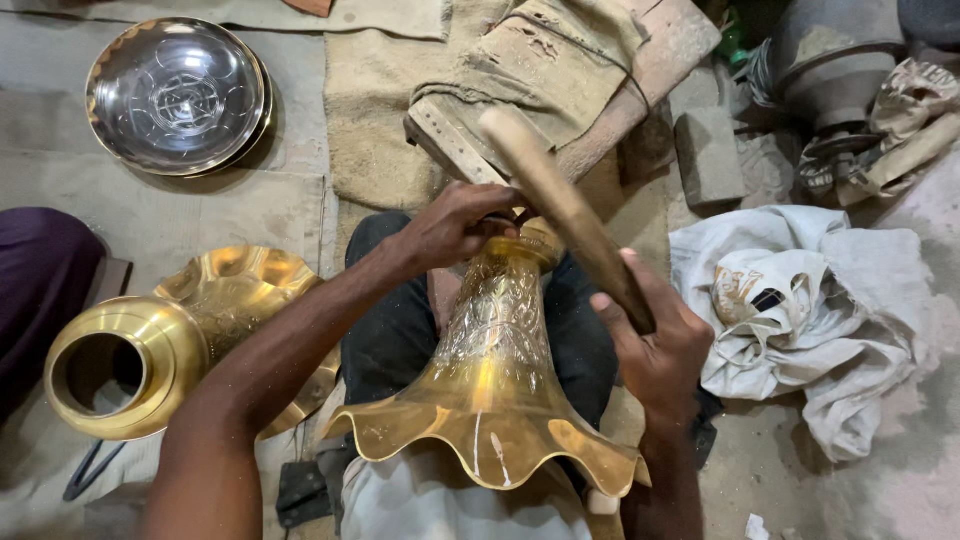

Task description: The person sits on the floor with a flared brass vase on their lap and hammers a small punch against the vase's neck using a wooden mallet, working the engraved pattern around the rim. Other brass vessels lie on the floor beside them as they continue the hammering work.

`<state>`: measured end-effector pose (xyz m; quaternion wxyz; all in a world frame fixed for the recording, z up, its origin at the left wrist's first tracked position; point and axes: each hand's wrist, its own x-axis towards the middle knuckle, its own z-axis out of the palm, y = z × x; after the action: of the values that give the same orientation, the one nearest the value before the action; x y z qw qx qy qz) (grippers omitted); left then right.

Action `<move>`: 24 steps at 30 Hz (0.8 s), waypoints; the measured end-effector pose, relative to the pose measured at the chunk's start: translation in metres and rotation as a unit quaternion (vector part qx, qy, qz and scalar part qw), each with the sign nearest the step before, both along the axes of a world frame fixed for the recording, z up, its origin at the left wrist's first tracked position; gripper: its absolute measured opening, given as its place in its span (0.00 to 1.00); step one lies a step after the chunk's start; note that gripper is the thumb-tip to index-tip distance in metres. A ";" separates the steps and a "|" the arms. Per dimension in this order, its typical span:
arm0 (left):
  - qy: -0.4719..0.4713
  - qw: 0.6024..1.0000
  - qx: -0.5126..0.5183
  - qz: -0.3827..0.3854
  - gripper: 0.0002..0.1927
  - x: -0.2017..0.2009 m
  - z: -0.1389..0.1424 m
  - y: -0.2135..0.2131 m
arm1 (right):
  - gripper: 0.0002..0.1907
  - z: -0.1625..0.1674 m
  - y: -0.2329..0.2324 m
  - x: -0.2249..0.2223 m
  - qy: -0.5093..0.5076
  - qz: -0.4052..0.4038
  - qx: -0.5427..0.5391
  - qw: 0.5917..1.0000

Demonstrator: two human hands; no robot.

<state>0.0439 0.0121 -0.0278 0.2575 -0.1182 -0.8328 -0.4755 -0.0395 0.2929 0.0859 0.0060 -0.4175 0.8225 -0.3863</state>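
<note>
The left hand [455, 228] gripped the neck of a fluted, engraved brass vase [490, 380]; above it, the right hand [650, 345] clasped a wooden mallet [565, 210].

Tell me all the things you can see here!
Brass vase: one, gold, wavy rim, lying on the lap, centre.
Mallet: one, brown wood, above the vase neck.
Brass pot: one, gold, left.
Wavy brass dish: one, gold, behind the pot.
Steel plate: one, silver, top left.
White cloth: one, crumpled, right.
Sacking: one, tan, over a wooden block, top centre.
Stone block: one, grey, top right.
Left hand: grips the vase neck.
Right hand: holds the mallet.
</note>
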 end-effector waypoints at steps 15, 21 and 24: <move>-0.050 0.999 -0.007 0.004 0.21 0.004 0.010 -0.004 | 0.29 -0.001 0.005 0.004 -0.046 0.008 -0.022 0.999; -0.023 1.000 0.008 -0.010 0.22 0.005 0.018 -0.005 | 0.29 -0.008 0.007 0.004 -0.059 0.004 -0.040 0.997; 0.007 1.000 -0.017 -0.024 0.21 0.004 0.019 -0.007 | 0.30 -0.012 0.007 0.001 -0.097 -0.027 0.017 0.995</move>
<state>0.0481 0.0051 -0.0091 0.2502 -0.1459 -0.8357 -0.4667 -0.0383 0.2999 0.0736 0.0824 -0.3552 0.8356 -0.4110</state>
